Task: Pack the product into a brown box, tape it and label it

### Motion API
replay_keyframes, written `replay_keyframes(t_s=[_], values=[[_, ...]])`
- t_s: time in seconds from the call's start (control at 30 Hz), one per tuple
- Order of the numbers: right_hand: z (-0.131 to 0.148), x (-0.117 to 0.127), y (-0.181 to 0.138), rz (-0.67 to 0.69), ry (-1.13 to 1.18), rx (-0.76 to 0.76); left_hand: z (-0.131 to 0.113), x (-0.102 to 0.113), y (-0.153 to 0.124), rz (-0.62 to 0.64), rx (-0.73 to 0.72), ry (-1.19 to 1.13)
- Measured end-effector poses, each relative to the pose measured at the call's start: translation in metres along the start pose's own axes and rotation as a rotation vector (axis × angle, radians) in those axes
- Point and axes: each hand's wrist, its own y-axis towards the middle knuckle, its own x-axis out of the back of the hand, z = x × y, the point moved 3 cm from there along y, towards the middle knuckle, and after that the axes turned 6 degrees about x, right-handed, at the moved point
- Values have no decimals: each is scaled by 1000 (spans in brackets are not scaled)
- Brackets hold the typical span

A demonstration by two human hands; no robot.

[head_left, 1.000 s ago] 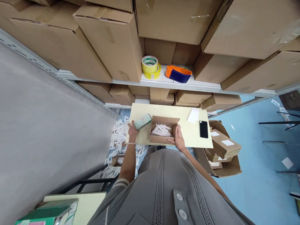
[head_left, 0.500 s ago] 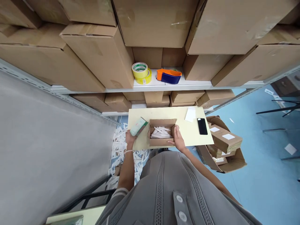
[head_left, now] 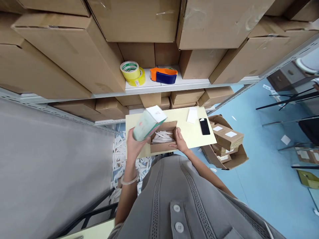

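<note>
My left hand [head_left: 133, 146] is closed around a small pale green and white carton [head_left: 147, 123], lifted above the left edge of a yellowish table [head_left: 191, 134]. An open brown cardboard box [head_left: 163, 146] with white paper filling sits on the table in front of me. My right hand [head_left: 179, 142] rests on the box's right wall, fingers curled over its rim. The carton hangs just above and left of the box opening.
A black phone [head_left: 204, 126] and a white slip [head_left: 192, 116] lie on the table's right part. Yellow tape rolls [head_left: 132, 71] and an orange-blue tape dispenser [head_left: 164, 75] sit on a shelf among big cartons. A floor box of parcels [head_left: 225, 141] stands right; white paper scraps [head_left: 119, 149] litter the floor left.
My left hand has raised the green carton off the table and brought it up toward the box. The right hand stays on the box wall. The view has shifted.
</note>
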Motion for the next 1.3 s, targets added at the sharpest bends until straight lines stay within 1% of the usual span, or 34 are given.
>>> replay_keyframes(t_s=[0.07,0.1,0.17,0.23,0.33,0.4,0.47,0.6,0.73,0.83,1.0,1.2,1.3], values=[[-1,-1,1,-7,18,7,-20,-38,-2,152,-26,-81],[-2,-1,1,-12,26,8,-24,-54,-2,191,-25,-70],[-2,-1,0,-25,42,0,-23,-74,0,201,-32,38],[-2,-2,-2,-40,67,-12,-13,-79,4,213,-51,204],[-1,-4,-5,-62,116,-57,1,-78,8,296,-86,458],[-1,-5,-7,-70,131,-84,3,-81,8,347,-106,585],[-1,-5,-8,-77,131,-86,1,-89,8,367,-125,651],[-3,-5,-9,-105,155,-106,-2,-114,8,390,-118,665],[-3,-5,-11,-97,194,-113,15,-131,11,412,-51,691],[-2,-5,-10,-81,198,-96,28,-142,12,465,-30,721],[-2,-6,-8,-62,193,-92,36,-161,17,507,18,721],[-5,-5,-8,-14,177,-116,32,-175,25,527,117,688],[-5,-2,-7,-16,194,-108,24,-172,21,543,149,662]])
